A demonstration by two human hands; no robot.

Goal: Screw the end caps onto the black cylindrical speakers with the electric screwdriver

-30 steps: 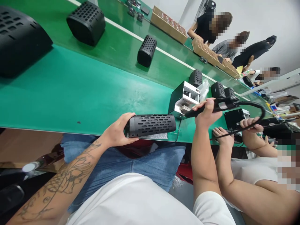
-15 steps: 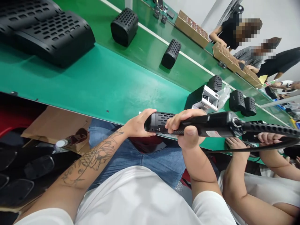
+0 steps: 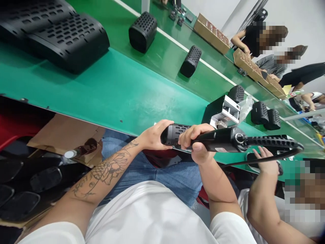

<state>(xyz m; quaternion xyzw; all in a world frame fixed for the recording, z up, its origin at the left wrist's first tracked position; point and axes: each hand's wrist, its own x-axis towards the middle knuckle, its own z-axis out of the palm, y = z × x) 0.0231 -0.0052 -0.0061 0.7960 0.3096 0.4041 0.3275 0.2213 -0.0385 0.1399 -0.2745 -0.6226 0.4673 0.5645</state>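
Note:
My left hand (image 3: pixel 157 136) grips one end of a black perforated housing (image 3: pixel 175 131), thumb and fingers wrapped around its sides, at the front edge of the green bench. My right hand (image 3: pixel 199 140) is closed around a black electric screwdriver (image 3: pixel 220 139), lying nearly level with its cable end to the right. The tool's tip is hidden behind my fingers, by the housing's right part, so I cannot tell whether it touches. Just beyond the right hand stands a black-and-silver box-shaped device (image 3: pixel 224 112).
More perforated housings stand along the green bench (image 3: pixel 114 88), two large ones (image 3: pixel 73 42) nearest on the left. The screwdriver's cable (image 3: pixel 274 157) loops to the right. A co-worker's hand (image 3: pixel 266 161) is close on that side. Cardboard trays (image 3: pixel 212 34) line the far side.
The screwdriver has shifted slightly left relative to the housing, with my right hand still around it. My left hand keeps its hold. The co-worker's near hand has lifted and opened.

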